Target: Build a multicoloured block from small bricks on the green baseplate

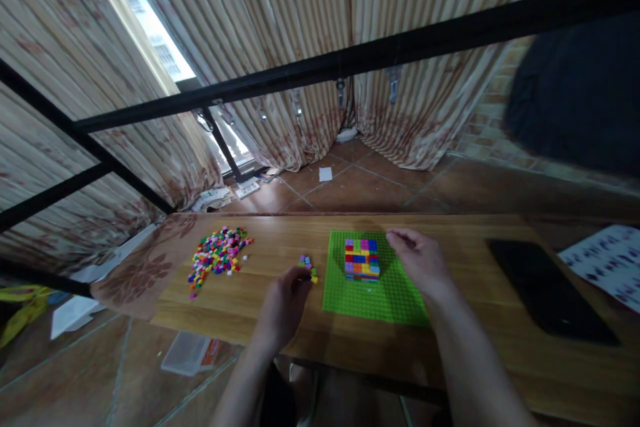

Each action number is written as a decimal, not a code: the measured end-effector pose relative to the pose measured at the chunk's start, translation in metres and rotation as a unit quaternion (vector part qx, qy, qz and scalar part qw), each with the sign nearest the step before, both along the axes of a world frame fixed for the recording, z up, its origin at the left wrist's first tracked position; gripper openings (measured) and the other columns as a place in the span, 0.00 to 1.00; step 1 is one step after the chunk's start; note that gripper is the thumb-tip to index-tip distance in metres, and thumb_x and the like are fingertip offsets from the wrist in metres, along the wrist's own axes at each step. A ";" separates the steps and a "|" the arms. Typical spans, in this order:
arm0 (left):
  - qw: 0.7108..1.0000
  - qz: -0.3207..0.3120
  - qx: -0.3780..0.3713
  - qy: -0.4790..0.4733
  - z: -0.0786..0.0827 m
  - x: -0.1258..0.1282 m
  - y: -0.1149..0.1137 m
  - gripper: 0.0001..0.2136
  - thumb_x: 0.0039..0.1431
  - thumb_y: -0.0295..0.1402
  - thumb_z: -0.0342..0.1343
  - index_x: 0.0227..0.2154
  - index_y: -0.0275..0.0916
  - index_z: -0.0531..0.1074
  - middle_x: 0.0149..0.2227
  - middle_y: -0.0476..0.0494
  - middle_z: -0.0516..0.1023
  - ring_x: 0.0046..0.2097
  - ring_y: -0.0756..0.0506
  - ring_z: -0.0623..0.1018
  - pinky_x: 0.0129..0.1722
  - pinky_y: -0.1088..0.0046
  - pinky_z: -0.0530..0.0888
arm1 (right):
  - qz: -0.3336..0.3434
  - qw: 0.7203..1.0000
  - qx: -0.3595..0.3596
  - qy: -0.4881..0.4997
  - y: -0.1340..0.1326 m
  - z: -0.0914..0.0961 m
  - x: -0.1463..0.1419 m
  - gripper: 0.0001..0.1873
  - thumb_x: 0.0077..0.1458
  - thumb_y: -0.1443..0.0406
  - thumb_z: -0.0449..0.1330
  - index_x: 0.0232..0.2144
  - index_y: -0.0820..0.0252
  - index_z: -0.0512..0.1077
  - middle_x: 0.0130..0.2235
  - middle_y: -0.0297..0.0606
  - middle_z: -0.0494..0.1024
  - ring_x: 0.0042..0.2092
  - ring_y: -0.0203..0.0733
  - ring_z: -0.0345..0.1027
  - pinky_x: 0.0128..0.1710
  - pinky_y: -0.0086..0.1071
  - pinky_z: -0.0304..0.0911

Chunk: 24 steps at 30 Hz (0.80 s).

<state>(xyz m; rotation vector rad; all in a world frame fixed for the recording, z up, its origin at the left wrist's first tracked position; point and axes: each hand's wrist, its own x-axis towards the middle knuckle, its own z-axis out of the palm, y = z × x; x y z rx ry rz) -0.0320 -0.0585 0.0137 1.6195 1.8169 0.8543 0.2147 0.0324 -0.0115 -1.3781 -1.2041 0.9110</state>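
Observation:
A block of multicoloured toy bricks (363, 260), several layers high, stands on a green studded baseplate (345, 303). My right hand (419, 259) is over the baseplate, just right of that block. Its fingers are curled together, and whatever may be between them is hidden. To the left of the baseplate, my left hand (287, 297) is closed beside a few loose bricks (306, 260), purple, blue, green and yellow. The fingertips there touch or nearly touch the bricks; I cannot make out what is pinched.
A heap of small coloured bricks (220, 250) lies on the left of the wooden table (280, 240). A dark flat slab (550, 290) and a printed sheet (610, 263) are at the right. Black metal bars (300, 80) cross beyond the table. A clear plastic box (185, 353) is on the floor.

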 end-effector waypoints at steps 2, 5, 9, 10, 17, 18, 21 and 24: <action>0.996 -0.031 0.042 -0.072 0.005 0.023 0.022 0.07 0.58 0.31 0.53 0.37 0.38 0.74 0.35 0.45 0.81 0.38 0.47 0.79 0.39 0.73 0.74 | -0.001 1.000 0.007 -0.004 0.000 0.002 0.001 0.17 0.48 0.53 0.61 0.33 0.59 0.78 0.35 0.44 0.83 0.39 0.48 0.77 0.43 0.42 0.69; 0.983 -0.083 0.053 -0.155 0.006 0.048 0.050 0.07 0.57 0.30 0.54 0.36 0.38 0.74 0.36 0.45 0.81 0.39 0.47 0.80 0.41 0.73 0.75 | -0.001 1.000 0.014 -0.023 0.000 0.003 0.003 0.16 0.49 0.54 0.60 0.33 0.59 0.78 0.36 0.44 0.83 0.38 0.48 0.77 0.43 0.42 0.69; 0.975 -0.122 0.063 -0.177 -0.006 0.060 0.064 0.07 0.56 0.30 0.56 0.37 0.39 0.76 0.39 0.44 0.80 0.41 0.46 0.80 0.43 0.72 0.76 | -0.007 0.999 0.011 -0.037 0.001 0.002 0.006 0.16 0.50 0.55 0.60 0.34 0.59 0.78 0.36 0.44 0.83 0.38 0.47 0.76 0.43 0.42 0.69; 0.974 -0.124 0.069 -0.179 -0.009 0.060 0.064 0.07 0.56 0.30 0.56 0.37 0.39 0.76 0.40 0.44 0.80 0.41 0.46 0.80 0.43 0.71 0.76 | -0.007 0.999 0.008 -0.036 0.001 0.002 0.007 0.16 0.51 0.55 0.60 0.34 0.60 0.78 0.36 0.44 0.83 0.38 0.47 0.76 0.43 0.41 0.69; 0.975 -0.112 0.106 -0.160 -0.006 0.058 0.059 0.09 0.61 0.30 0.52 0.37 0.40 0.78 0.41 0.43 0.79 0.44 0.47 0.78 0.45 0.72 0.75 | 0.004 0.999 0.012 -0.038 0.000 0.004 0.008 0.16 0.52 0.55 0.60 0.36 0.60 0.78 0.37 0.43 0.82 0.39 0.46 0.76 0.43 0.41 0.68; 0.976 -0.113 0.109 -0.153 -0.005 0.058 0.058 0.09 0.62 0.30 0.52 0.36 0.40 0.78 0.41 0.43 0.79 0.44 0.47 0.78 0.45 0.72 0.75 | 0.002 0.999 0.012 -0.035 0.000 0.004 0.007 0.16 0.52 0.55 0.60 0.36 0.60 0.78 0.37 0.43 0.82 0.39 0.46 0.76 0.44 0.41 0.68; 0.977 -0.113 0.118 -0.135 -0.007 0.061 0.055 0.09 0.61 0.28 0.53 0.35 0.41 0.78 0.40 0.44 0.79 0.43 0.47 0.78 0.44 0.72 0.75 | 0.000 1.000 0.013 -0.021 0.000 0.005 0.006 0.15 0.52 0.55 0.61 0.36 0.60 0.77 0.37 0.43 0.82 0.40 0.46 0.76 0.44 0.40 0.68; 0.974 -0.093 0.125 -0.164 -0.013 0.066 0.052 0.09 0.59 0.27 0.54 0.39 0.41 0.77 0.41 0.45 0.79 0.43 0.47 0.79 0.45 0.71 0.76 | 0.002 1.000 0.013 -0.007 -0.001 0.005 0.003 0.15 0.51 0.55 0.61 0.36 0.59 0.77 0.37 0.43 0.82 0.39 0.45 0.76 0.43 0.40 0.68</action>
